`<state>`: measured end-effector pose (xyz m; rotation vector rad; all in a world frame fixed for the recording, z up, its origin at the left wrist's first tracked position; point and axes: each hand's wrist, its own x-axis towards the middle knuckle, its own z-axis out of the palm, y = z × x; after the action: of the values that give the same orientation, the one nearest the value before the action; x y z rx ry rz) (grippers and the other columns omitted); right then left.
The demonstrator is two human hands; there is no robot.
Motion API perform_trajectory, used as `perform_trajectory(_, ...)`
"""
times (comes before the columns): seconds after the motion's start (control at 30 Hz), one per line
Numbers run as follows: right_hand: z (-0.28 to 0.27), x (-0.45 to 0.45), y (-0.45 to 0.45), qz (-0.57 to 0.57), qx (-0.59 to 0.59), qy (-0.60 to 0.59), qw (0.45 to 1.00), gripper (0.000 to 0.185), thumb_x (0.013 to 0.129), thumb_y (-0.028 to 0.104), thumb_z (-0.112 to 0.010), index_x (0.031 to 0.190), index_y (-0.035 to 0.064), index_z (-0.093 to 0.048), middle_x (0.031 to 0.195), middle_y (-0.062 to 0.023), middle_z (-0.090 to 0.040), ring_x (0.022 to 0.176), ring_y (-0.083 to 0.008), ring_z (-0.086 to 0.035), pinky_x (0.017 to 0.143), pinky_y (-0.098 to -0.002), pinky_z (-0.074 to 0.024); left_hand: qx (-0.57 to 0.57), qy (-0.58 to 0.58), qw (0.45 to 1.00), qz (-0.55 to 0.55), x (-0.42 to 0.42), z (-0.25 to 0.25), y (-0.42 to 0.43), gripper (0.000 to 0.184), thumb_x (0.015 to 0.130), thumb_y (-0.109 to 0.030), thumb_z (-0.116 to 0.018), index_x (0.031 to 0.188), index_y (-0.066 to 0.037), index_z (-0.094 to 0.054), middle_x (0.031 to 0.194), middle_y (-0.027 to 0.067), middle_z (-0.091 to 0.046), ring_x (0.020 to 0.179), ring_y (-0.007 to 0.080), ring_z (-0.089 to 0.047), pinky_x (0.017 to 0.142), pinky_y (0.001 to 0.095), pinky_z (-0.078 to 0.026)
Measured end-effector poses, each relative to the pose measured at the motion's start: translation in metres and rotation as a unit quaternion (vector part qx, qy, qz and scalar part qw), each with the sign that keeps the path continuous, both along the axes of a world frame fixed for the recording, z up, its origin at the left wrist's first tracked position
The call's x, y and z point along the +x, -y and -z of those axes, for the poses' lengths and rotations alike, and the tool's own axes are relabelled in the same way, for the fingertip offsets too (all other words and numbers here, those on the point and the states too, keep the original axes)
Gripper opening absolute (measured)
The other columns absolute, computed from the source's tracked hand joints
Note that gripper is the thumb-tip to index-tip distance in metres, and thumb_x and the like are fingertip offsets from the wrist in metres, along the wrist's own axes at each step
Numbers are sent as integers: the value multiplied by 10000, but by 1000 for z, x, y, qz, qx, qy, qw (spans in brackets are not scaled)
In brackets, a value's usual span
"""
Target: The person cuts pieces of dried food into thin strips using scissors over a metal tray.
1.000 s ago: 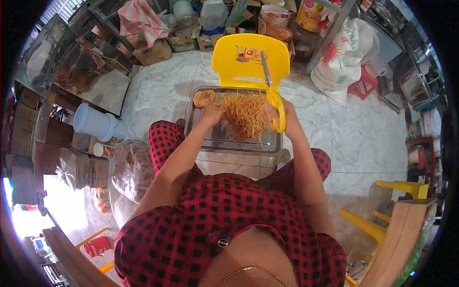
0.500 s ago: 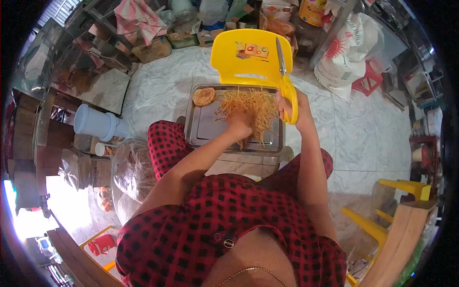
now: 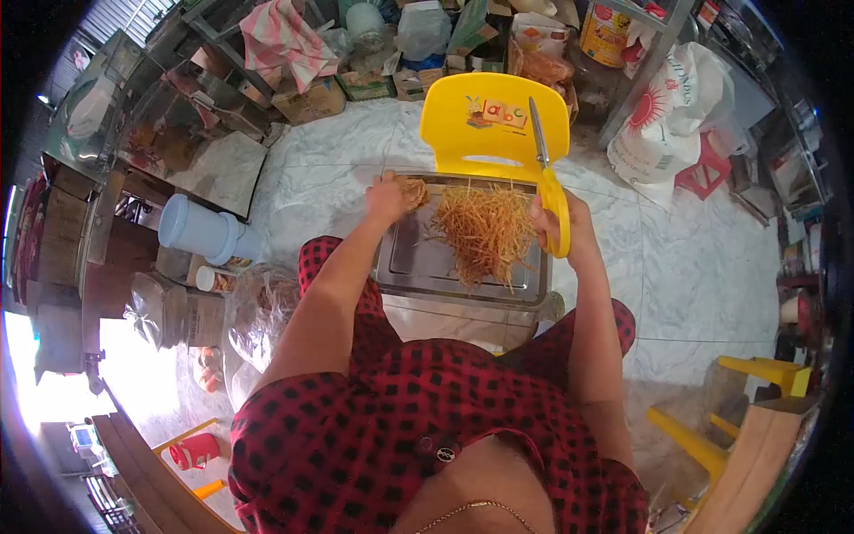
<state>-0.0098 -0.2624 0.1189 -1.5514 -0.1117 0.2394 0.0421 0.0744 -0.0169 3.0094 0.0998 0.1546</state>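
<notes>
My left hand (image 3: pixel 386 199) is closed around the side of a small stack of round, golden-brown flat cakes (image 3: pixel 415 193) at the tray's upper left corner. In my right hand (image 3: pixel 578 233) is a pair of scissors (image 3: pixel 555 209) with yellow handles, its blades pointing away from me. A loose heap of thin golden-brown strips (image 3: pixel 485 231) covers the middle and right of the metal tray (image 3: pixel 416 258). The strips lie between my two hands. Part of the stack is hidden by my left fingers.
The tray rests on a yellow child's chair (image 3: pixel 494 107), whose backrest rises behind it. To the left are white buckets (image 3: pixel 191 222) and a clear plastic bag (image 3: pixel 258 311). A white sack (image 3: pixel 658 116) and a pink stool (image 3: pixel 704 169) stand at right. Boxes line the back.
My left hand has left the heap of strips and moved left onto the stack of flat cakes. My right hand still holds the scissors. The whole view has shifted slightly.
</notes>
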Motion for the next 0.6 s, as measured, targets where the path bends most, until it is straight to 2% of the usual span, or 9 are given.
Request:
perform_trajectory(0.07,2,3,-3,-7,1,-10,1000,345,733,247,-750,860,27,-516,610,2,-485,447,-81,-464,394,-223,-394,49,-41,996,64,3,9,-11,405,757,-386,-608,1102,-175,-607,1113,83,-523,980,331,-495,793,433,-447)
perform_trajectory(0.17,3,3,-5,-8,0,0,1000,349,727,235,-755,864,22,-516,619,0,-485,442,-84,-463,393,-220,-392,49,-91,994,39,12,26,-14,482,749,-456,-616,1151,-193,-580,1113,58,-517,1075,289,-447,831,439,-422)
perform_trajectory(0.3,0,4,-7,-11,-19,-16,1000,350,722,228,-759,860,19,-515,628,-8,-488,441,-89,-465,397,-222,-394,-12,-95,995,30,15,21,-17,525,746,-469,-617,1171,-165,-567,1131,65,-522,1084,297,-451,860,435,-412)
perform_trajectory(0.37,2,3,-11,-18,-11,-48,999,347,713,225,-766,857,25,-523,638,-17,-501,447,-94,-477,405,-231,-400,-30,-55,997,44,18,26,-26,449,753,-416,-623,1103,-136,-603,1056,115,-554,988,336,-500,840,423,-432)
perform_trajectory(0.4,4,2,-14,-19,-10,-50,999,347,713,225,-766,857,25,-523,638,-17,-501,447,-94,-477,405,-231,-400,-30,-57,997,43,18,27,-27,449,753,-416,-623,1103,-136,-603,1056,115,-554,988,336,-500,840,423,-432)
perform_trajectory(0.5,15,3,-25,-87,-78,-51,992,332,767,270,-714,893,19,-537,664,-3,-517,491,-82,-505,412,-213,-428,-32,-46,996,62,21,30,-29,420,768,-385,-619,1065,-89,-604,1051,140,-554,987,344,-505,847,423,-429)
perform_trajectory(0.53,23,4,-29,-122,-119,-34,985,339,766,287,-714,882,20,-539,642,-3,-509,476,-84,-501,407,-215,-427,-26,-28,995,88,22,32,-30,413,777,-386,-602,1040,-68,-606,1032,147,-567,973,349,-513,846,421,-429)
perform_trajectory(0.6,36,4,-42,-180,-114,-70,975,360,771,323,-706,848,11,-544,566,-9,-494,423,-97,-496,390,-227,-422,-20,-12,993,112,21,38,-32,411,787,-388,-586,1015,-47,-607,1013,153,-580,959,354,-521,846,419,-430)
